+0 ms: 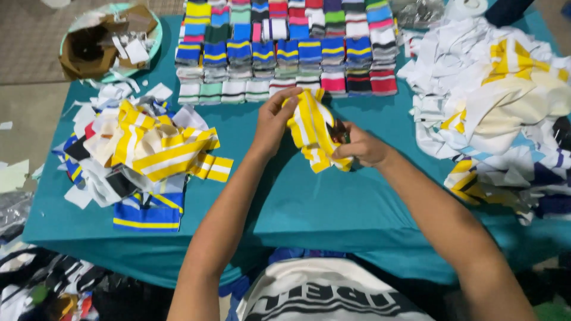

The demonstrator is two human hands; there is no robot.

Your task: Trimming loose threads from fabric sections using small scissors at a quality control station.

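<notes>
**Striped knit piece held in both hands over the counter**

A yellow-and-white striped knit piece [312, 131] is held above the teal counter [333, 208], between the two hands. The left hand [273, 122] is closed on its upper edge, the fingers [289, 95] curled over the top so that the fabric hangs down and is kept stretched. The right hand [363, 148] is closed low on the piece's right side; a small dark tool [339, 132], possibly snips, appears pinched in its fingers against the cloth, though the blur leaves its kind uncertain. The two-point grip seems meant to keep the edge taut and turned toward the face.

Just beyond the fingers, sorted stacks of folded striped bands [285, 53] are laid in tidy rows by colour, which is judged to keep them countable. Well to the left of the left hand, a loose heap of yellow, white and blue pieces [148, 154] is seen, with white scraps around it. Beyond that heap, a round bin with cardboard and paper waste [110, 41] stands at the counter's far corner. To the right of the right hand, a larger tangled pile of white and yellow fabric [499, 101] is spread, within easy reach.
</notes>
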